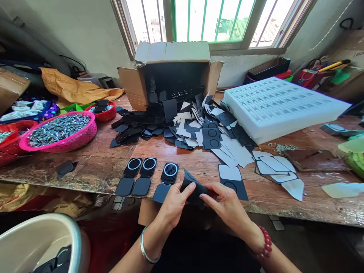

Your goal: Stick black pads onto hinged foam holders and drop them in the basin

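Between my two hands, just over the table's front edge, is a bent black sheet point(193, 189). My left hand point(174, 203) pinches its left side, thumb on top. The fingers of my right hand point(224, 197) are closed on its right edge. Left of my hands lie several opened black hinged cases with pale rings; the nearest case point(170, 172) is partly hidden by my left hand. A black sheet with a white rounded panel point(230, 172) lies just beyond my right hand.
A heap of black and white cut sheets point(212, 136) spills from a cardboard box point(170, 51). White foam tray point(256, 129) stands at right. Pink basket point(92, 131) of metal parts is at left. White-backed sheets point(273, 165) lie right; a pale tub point(75, 231) stands below left.
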The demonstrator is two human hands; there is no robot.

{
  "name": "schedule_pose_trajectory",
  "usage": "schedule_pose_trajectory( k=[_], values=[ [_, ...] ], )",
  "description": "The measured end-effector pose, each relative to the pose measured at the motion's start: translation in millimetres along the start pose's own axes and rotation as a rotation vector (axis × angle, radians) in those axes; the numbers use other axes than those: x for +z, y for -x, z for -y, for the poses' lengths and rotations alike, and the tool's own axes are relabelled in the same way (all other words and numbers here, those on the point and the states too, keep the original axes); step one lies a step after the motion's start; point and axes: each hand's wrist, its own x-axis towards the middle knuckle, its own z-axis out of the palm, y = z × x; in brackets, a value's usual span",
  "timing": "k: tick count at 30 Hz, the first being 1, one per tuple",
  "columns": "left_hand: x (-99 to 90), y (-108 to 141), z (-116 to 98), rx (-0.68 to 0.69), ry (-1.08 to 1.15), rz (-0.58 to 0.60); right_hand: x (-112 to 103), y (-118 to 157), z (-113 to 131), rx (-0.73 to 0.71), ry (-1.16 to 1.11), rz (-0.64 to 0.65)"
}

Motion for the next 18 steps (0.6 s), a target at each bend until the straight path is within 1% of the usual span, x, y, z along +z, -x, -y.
schedule_pose_trajectory(
  k=[2, 4, 6, 9, 12, 15, 16, 18],
  values=[
    [1.5, -1.0, 1.2, 0.002, -0.03, -0.027, -0.3, 1.1, 0.7, -0.014, 0.047, 0.008],
    [3.8, -2.5, 1.5, 0.025, -0.04, -0.013, 0.2, 2.1, 0.6, -0.023, 0.078, -0.048],
    [6.4, -4.0, 1.3, 0.079, -0.042, 0.005, 1.0, 2.3, -0.6, -0.034, 0.101, -0.117],
    [9.3, -6.0, 1.7, 0.154, -0.033, 0.004, 2.2, 0.6, -4.1, -0.076, 0.133, -0.172],
    [9.9, -7.1, 3.5, 0.126, 0.013, 0.014, 1.8, -2.9, -7.9, -0.097, 0.153, -0.189],
    [8.7, -7.1, 5.2, 0.084, 0.084, -0.001, 0.6, -5.9, -9.9, -0.077, 0.152, -0.126],
    [8.1, -6.9, 5.2, 0.079, 0.105, -0.011, 0.7, -6.6, -9.8, -0.076, 0.16, -0.125],
    [7.1, -6.7, 4.0, 0.082, 0.121, -0.028, 2.3, -8.0, -7.8, -0.11, 0.205, -0.175]
  ],
)
